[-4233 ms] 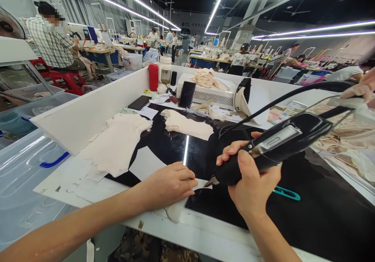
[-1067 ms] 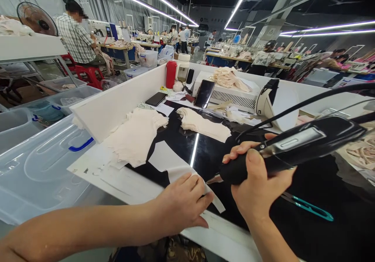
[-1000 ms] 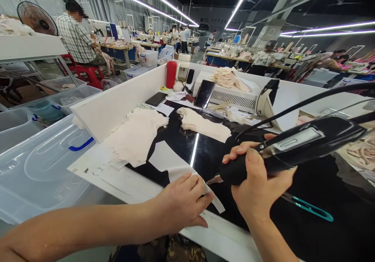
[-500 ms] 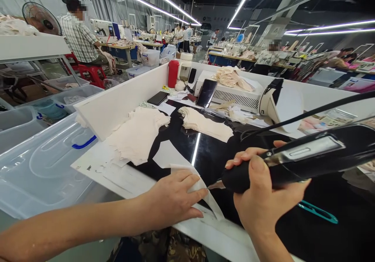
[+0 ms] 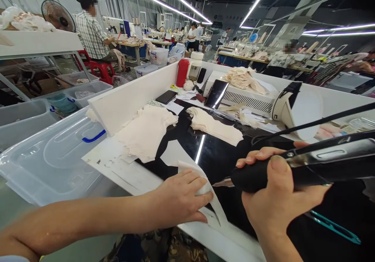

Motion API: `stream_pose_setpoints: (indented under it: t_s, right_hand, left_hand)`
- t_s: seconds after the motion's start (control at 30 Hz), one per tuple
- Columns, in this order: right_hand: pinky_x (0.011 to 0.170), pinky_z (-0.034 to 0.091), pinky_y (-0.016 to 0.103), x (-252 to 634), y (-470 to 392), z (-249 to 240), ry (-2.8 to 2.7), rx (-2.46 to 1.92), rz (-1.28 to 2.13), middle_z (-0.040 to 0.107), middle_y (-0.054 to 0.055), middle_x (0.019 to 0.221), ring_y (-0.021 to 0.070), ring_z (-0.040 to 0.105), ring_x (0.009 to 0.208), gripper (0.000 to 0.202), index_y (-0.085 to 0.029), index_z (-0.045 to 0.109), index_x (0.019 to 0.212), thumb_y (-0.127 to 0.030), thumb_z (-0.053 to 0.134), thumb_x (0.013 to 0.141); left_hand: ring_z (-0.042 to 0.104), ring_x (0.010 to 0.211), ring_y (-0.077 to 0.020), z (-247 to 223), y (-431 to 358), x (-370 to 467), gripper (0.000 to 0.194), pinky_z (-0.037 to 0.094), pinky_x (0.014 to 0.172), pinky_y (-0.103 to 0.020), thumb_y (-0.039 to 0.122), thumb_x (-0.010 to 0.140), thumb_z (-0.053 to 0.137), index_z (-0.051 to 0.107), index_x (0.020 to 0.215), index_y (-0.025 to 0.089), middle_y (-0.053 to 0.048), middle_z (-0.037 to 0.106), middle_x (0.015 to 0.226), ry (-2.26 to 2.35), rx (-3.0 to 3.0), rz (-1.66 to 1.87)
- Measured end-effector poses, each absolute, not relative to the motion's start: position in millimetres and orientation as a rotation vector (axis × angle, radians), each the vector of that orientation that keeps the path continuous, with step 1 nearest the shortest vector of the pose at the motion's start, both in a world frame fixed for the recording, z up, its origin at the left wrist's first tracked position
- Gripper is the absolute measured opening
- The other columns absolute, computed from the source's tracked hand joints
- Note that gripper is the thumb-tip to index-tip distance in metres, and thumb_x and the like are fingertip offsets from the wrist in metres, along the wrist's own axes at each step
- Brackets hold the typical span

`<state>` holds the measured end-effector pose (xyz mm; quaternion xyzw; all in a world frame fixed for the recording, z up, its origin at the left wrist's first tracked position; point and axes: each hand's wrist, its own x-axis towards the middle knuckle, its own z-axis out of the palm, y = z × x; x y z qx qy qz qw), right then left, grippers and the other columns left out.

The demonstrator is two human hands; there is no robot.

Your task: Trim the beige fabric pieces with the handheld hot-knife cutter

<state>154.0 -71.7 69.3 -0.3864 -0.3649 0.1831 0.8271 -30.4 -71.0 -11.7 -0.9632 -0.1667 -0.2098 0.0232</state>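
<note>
My right hand (image 5: 281, 191) is wrapped round a thick black corded hand tool (image 5: 304, 164) with a silver panel and a narrow metal tip. The tip points left and sits close to the curved edge of a pale fabric piece (image 5: 193, 168); whether they touch I cannot tell. On that piece lies my left hand (image 5: 184, 195), palm down with fingers stretched out, pressing it against the glossy black work surface (image 5: 205, 152). Two stacks of cream cut fabric lie beyond: a wide stack (image 5: 146, 133) at the left and a narrower stack (image 5: 215, 125) at the centre.
Teal thread snips or a similar slim tool (image 5: 336, 227) lie right of my right hand. Farther back are two phones, a red bottle (image 5: 183, 71), a white vented box (image 5: 246, 98) and the tool's black cable (image 5: 316, 123). A clear bin lid (image 5: 64, 152) borders the table's left side.
The whole view has shifted, so the scene sits farther right. My right hand and the tool stand slightly farther from my left hand; both hands keep their hold and pose.
</note>
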Motion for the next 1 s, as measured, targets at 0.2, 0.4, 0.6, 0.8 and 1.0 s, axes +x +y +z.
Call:
stream_pose_setpoints:
  t_s: [0.2,0.4,0.6,0.8,1.0]
  right_hand:
    - [0.051,0.06,0.031,152.8,-68.6,64.6,-0.776,-0.863,0.41,0.069,-0.009,0.075,0.0174,0.064,0.06,0.054,-0.031,0.058,0.119,-0.03,0.093,0.077]
    - [0.05,0.058,0.029,152.2,-63.3,67.6,-0.777,-0.816,0.417,0.067,-0.011,0.073,0.0162,0.061,0.058,0.052,-0.031,0.059,0.119,-0.029,0.09,0.077]
    - [0.051,0.06,0.029,152.6,-56.9,62.0,-0.803,-0.813,0.416,0.071,-0.009,0.076,0.0167,0.064,0.06,0.053,-0.03,0.058,0.118,-0.032,0.093,0.079]
    - [0.05,0.06,0.03,152.9,-55.8,62.7,-0.82,-0.816,0.387,0.069,-0.009,0.075,0.0155,0.065,0.057,0.056,-0.028,0.057,0.115,-0.037,0.098,0.078]
    - [0.051,0.062,0.031,153.9,-54.5,57.9,-0.814,-0.823,0.424,0.073,-0.009,0.076,0.0157,0.066,0.057,0.058,-0.027,0.059,0.116,-0.039,0.101,0.078]
  left_hand:
    - [0.075,0.123,-0.0324,-11.7,-70.3,-28.9,0.058,0.06,0.118,-0.049,0.059,0.105,0.084,0.073,0.137,0.011,-0.019,0.077,0.134,-0.497,-2.987,-0.659]
    - [0.075,0.125,-0.032,-11.7,-70.3,-29.3,0.057,0.059,0.118,-0.047,0.06,0.107,0.083,0.075,0.136,0.012,-0.02,0.077,0.133,-0.505,-2.99,-0.655]
    - [0.075,0.124,-0.0323,-12.5,-70.5,-28.5,0.058,0.06,0.117,-0.047,0.058,0.104,0.086,0.075,0.136,0.012,-0.02,0.076,0.134,-0.51,-3.012,-0.686]
    - [0.075,0.125,-0.0325,-7.8,-69.9,-29.9,0.057,0.06,0.117,-0.047,0.057,0.106,0.084,0.075,0.137,0.01,-0.02,0.077,0.132,-0.505,-3.037,-0.662]
    - [0.076,0.129,-0.0259,-0.2,-48.5,-45.3,0.033,0.057,0.121,-0.039,0.036,0.117,0.071,0.073,0.142,0.014,-0.015,0.08,0.137,-0.529,-3.14,-0.742]
